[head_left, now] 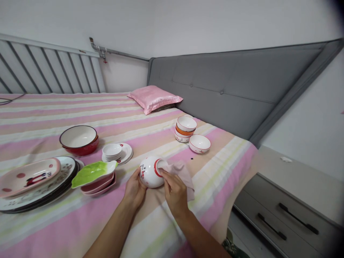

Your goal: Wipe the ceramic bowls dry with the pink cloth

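Left hand (135,190): fingers curved round the near side of the porcelain bowl, seemingly to steady it.
White porcelain bowl (150,176): between both hands' fingers, tipped sideways so its red-ringed foot faces the right hand.
Right hand (176,193): fingers bunched on a pale pink cloth (184,174), holding it at the foot.
Green leaf dish (92,173): left of the fingers, stacked on pink dishes (100,184), probably saving room.
Bowl stack (186,124): beyond the right fingers, mouth up on the striped bed (158,229).

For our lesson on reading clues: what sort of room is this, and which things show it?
Most likely a bedroom: a pink satin pillow lies on a striped bedspread, and a grey buttoned headboard stands along the bed's edge.
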Demonstrator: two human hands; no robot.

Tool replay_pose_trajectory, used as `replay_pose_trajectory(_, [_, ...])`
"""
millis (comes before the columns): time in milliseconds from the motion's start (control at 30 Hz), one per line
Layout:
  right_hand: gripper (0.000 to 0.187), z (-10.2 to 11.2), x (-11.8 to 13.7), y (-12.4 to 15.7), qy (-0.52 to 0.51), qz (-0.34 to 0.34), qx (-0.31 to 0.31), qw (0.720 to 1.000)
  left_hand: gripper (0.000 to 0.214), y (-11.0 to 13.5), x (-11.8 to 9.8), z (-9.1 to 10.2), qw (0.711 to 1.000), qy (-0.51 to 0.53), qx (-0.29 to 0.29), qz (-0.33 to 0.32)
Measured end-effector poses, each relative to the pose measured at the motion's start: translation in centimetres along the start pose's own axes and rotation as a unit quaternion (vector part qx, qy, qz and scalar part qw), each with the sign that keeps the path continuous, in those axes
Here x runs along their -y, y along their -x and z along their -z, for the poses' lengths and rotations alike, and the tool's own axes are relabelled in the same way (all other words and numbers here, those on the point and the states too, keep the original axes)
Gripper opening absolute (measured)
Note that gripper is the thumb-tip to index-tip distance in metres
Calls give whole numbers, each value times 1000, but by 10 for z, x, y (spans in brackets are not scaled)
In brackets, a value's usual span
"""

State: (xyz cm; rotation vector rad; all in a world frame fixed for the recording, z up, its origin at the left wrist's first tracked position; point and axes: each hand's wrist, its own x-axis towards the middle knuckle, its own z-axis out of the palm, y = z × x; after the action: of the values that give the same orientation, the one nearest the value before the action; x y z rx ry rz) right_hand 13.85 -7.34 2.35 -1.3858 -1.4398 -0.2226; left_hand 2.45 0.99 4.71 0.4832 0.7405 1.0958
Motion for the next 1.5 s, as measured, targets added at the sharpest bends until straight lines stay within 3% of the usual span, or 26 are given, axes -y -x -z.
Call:
replay_pose_trajectory(167, [43, -1, 7, -2, -51, 53, -8, 997, 31, 0, 0, -1, 1000, 0, 14, 0])
replay_pose_trajectory(400, [48, 7, 12, -4, -79, 56, 59, 994, 31, 3, 0, -4, 1000, -2, 16, 1])
replay_pose_trajectory(700, [38, 3, 4, -6, -21, 60, -13, 998, 28, 5, 5, -2, 999, 5, 39, -7])
replay_pose_trajectory(1000, [26, -2, 1, -2, 5, -74, -39, 996, 25, 11, 7, -7, 999, -13, 36, -23])
replay_pose_trajectory(1500, [38, -7, -1, 5, 24, -143, -6, 989, 30, 20, 15, -13, 996, -49, 61, -52])
